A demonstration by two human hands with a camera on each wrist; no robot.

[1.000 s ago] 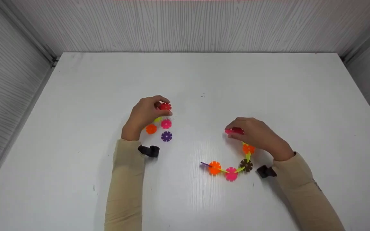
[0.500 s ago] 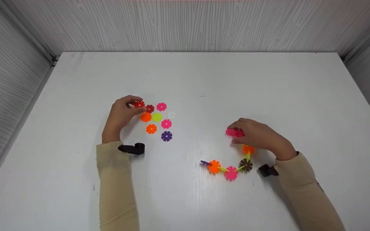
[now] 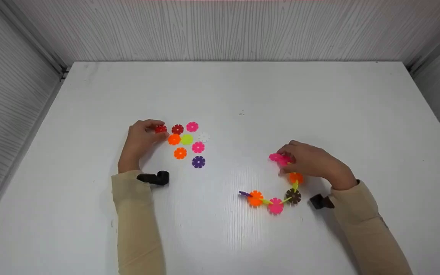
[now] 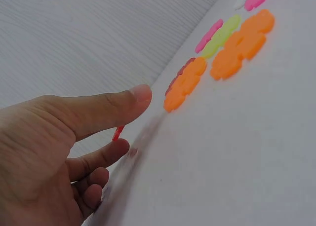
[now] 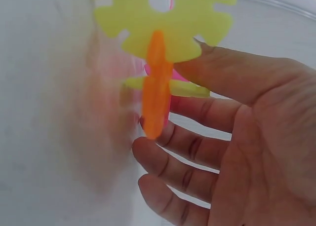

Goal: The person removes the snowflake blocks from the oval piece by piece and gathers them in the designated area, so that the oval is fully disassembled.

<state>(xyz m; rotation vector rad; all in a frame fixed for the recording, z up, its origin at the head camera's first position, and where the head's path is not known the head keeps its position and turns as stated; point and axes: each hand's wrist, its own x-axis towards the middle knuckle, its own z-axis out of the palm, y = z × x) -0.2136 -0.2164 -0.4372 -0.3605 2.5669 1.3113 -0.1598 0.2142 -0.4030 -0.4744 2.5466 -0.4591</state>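
Notched flower-shaped plastic discs lie about both hands. My left hand [image 3: 140, 141] pinches a red disc [image 3: 160, 129] between thumb and fingers at the left of a loose group. Only a sliver of that red disc [image 4: 117, 132] shows in the left wrist view. My right hand [image 3: 309, 162] holds the far end of a chain of interlocked discs [image 3: 275, 206] by its pink discs [image 3: 283, 160]. The chain curves toward the near side, through orange, brown, pink and yellow discs, to a purple one. In the right wrist view a yellow disc [image 5: 173, 23] partly covers the thumb.
Loose discs on the white table [image 3: 239, 91] include a dark red one [image 3: 177, 129], two orange, two pink, a yellow [image 3: 186, 139], a white [image 3: 204, 137] and a purple one [image 3: 198, 162]. Wood-grain panels [image 3: 235, 30] stand round the table.
My left hand has carried the red disc leftward from above the loose group, uncovering the other discs. My right hand has shifted slightly right, its fingers a little further apart.
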